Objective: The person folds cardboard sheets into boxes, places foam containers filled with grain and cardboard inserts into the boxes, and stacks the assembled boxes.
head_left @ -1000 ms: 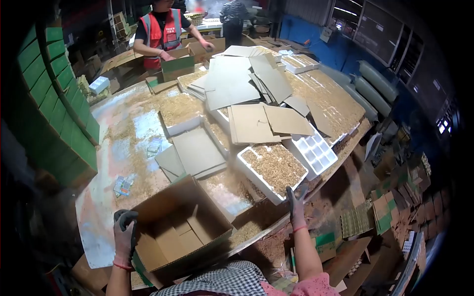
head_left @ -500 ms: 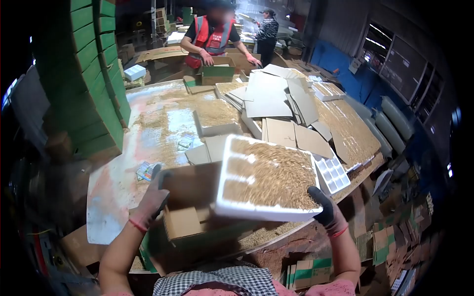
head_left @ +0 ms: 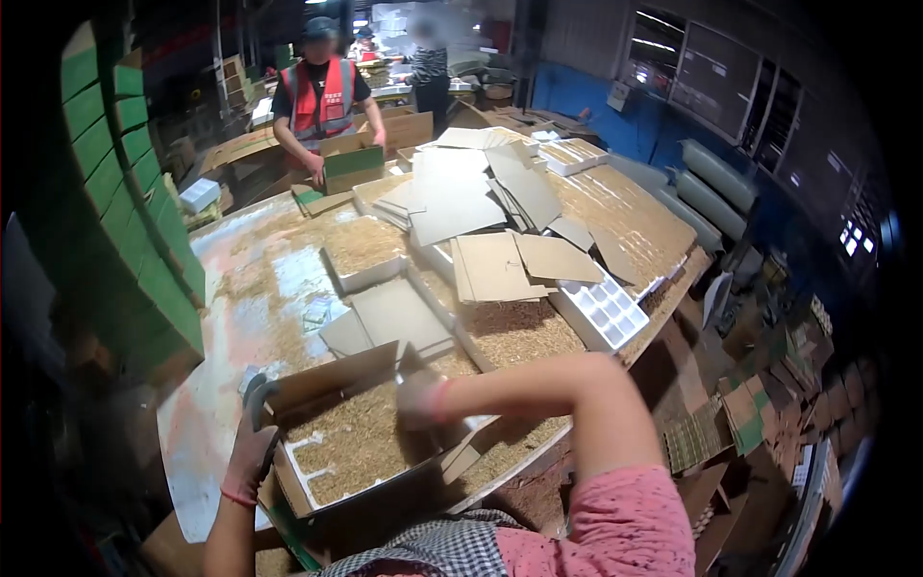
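Observation:
A white foam tray (head_left: 306, 468) full of brown husks lies inside the open cardboard box (head_left: 336, 377) at the near edge of the table. My left hand (head_left: 255, 444), gloved, is at the box's left wall, its fingers over the upper left corner. Across the box reaches my right arm, and my right hand (head_left: 420, 399) is at the right side of the tray, smeared by motion, its fingers not clear. Just behind the box lie flat grey cardboard sheets (head_left: 402, 315).
Green boxes (head_left: 115, 192) are stacked at the left. A white divided tray (head_left: 606, 310) sits at the table's right edge. Cardboard sheets (head_left: 452, 192) cover the middle. A co-worker in a red vest (head_left: 322, 101) handles a green box (head_left: 353, 168) across the table.
The husk-filled tray has gone from the air at the right down into the box. My right hand has moved left with it, and the view has shifted.

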Motion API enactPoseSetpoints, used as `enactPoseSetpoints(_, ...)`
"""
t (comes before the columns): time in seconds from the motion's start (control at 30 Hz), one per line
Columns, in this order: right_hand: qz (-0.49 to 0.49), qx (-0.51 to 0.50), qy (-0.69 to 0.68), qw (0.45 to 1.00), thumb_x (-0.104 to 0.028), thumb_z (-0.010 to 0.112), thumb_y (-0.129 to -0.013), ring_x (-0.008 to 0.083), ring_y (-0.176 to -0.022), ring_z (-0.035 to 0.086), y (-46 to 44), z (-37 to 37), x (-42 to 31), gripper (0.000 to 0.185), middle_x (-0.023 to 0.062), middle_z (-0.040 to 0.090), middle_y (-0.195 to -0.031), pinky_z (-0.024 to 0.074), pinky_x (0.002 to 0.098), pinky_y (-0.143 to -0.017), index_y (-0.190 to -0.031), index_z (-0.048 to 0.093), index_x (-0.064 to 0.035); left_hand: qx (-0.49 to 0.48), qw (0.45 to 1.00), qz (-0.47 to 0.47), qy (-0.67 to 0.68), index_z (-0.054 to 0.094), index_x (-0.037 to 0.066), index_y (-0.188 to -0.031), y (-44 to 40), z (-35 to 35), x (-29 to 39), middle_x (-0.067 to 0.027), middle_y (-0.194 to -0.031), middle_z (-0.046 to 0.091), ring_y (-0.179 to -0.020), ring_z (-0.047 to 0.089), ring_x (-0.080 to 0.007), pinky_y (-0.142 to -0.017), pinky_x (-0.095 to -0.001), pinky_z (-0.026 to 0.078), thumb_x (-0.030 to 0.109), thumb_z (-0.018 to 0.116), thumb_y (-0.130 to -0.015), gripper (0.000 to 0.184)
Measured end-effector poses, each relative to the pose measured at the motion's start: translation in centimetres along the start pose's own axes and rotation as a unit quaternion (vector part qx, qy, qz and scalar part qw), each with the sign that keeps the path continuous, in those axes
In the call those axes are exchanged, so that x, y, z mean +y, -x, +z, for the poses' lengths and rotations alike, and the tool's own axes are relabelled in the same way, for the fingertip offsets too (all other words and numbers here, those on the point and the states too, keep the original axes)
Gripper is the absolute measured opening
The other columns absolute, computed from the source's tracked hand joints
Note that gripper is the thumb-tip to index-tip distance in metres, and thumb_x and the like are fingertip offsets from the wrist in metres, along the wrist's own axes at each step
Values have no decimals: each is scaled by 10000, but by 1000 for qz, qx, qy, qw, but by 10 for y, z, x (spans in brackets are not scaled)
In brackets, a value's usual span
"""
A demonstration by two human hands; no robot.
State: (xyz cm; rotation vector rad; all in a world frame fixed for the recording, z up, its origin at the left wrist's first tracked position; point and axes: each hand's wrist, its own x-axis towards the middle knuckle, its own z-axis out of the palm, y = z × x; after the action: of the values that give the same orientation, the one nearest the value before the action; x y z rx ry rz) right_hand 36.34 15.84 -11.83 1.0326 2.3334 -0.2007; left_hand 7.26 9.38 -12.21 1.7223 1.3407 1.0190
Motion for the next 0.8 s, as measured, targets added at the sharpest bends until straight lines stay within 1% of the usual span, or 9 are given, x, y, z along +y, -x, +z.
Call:
enactPoseSetpoints(0.07, -112, 13, 218, 969, -277, 564, -834, 278, -877, 681, -16, -4, -23, 277, 105, 708, -964, 529, 440, -665, -974, 729, -104, 21, 998, -37, 46, 482, 2, -1287, -11, -11, -19, -119, -1387, 409, -1297, 370, -214, -1111, -320, 253, 6, 491, -735, 553)
enactPoseSetpoints(0.13, -116, 161, 4, 980, -261, 557, -832, 287, -875, 679, -1, -17, -9, 270, 134, 699, -899, 519, 445, -748, -969, 699, -75, 95, 978, -77, 167, 424, 18, -1333, -18, -33, -56, -124, -1386, 411, -1326, 350, -253, -1118, -338, 228, 144, 533, -897, 467)
enactPoseSetpoints(0.2, 25, 320, -125, 939, -138, 512, -830, 319, -815, 659, 14, -32, 51, 246, 177, 665, -849, 502, 482, -794, -1005, 629, -11, 64, 992, 15, -110, 402, 17, -1360, -39, -57, -68, -92, -1339, 452, -1235, 419, -190, -1064, -313, 312, 225, 421, -998, 418)
enactPoseSetpoints(0.23, 100, 407, -149, 895, -213, 495, -849, 338, -919, 595, 8, -36, 97, 323, 201, 596, -967, 461, 478, -853, -1088, 569, -8, 139, 965, -57, 215, 339, 7, -1391, -49, -63, -93, -135, -1357, 423, -1250, 403, -224, -1078, -326, 295, 270, 437, -990, 489)
enactPoseSetpoints(0.27, 208, 469, -147, 846, -287, 479, -867, 356, -1023, 531, -9, -22, 149, 415, 224, 527, -1086, 420, 475, -912, -1170, 508, -5, 190, 977, -94, -6, 281, -26, -1415, -56, -84, -158, -215, -1470, 298, -1351, 312, -316, -1137, -381, 241, 200, 491, -959, 550)
enactPoseSetpoints(0.37, 519, 370, -145, 757, -511, 429, -924, 410, -1333, 338, -81, 54, 276, 722, 295, 321, -1440, 297, 466, -1089, -1418, 326, 5, 148, 895, -266, -326, 196, -15, -1459, -90, -87, -219, -237, -1516, 203, -1398, 216, -385, -1146, -442, 199, 472, 555, -881, 837)
enactPoseSetpoints(0.47, 592, 181, -132, 774, -634, 566, -811, 429, -1308, 361, -124, 84, 279, 940, 283, 305, -1448, 320, 520, -1056, -1448, 260, -14, 52, 843, -390, -366, 80, 5, -1491, -115, -70, -250, -220, -1552, 93, -1426, 110, -407, -1143, -514, 139, 619, 490, -855, 974)
enactPoseSetpoints(0.7, 211, 371, -53, 903, -197, 673, -789, 383, -1258, 425, -69, 101, 225, 650, 204, 471, -1339, 351, 469, -1051, -1367, 410, -57, 134, 811, -385, -419, 513, 51, -1223, -124, -42, -275, -143, -1303, 519, -1194, 498, -327, -952, -467, 414, 501, 603, -826, 607)
enactPoseSetpoints(0.8, 125, 319, -25, 939, -154, 676, -751, 340, -1191, 480, -11, 86, 173, 547, 152, 532, -1276, 371, 451, -1030, -1277, 532, -113, 116, 893, -365, -238, 618, 98, -1116, -117, -40, -262, -145, -1053, 649, -973, 615, -273, -859, -414, 471, 343, 665, -814, 392)
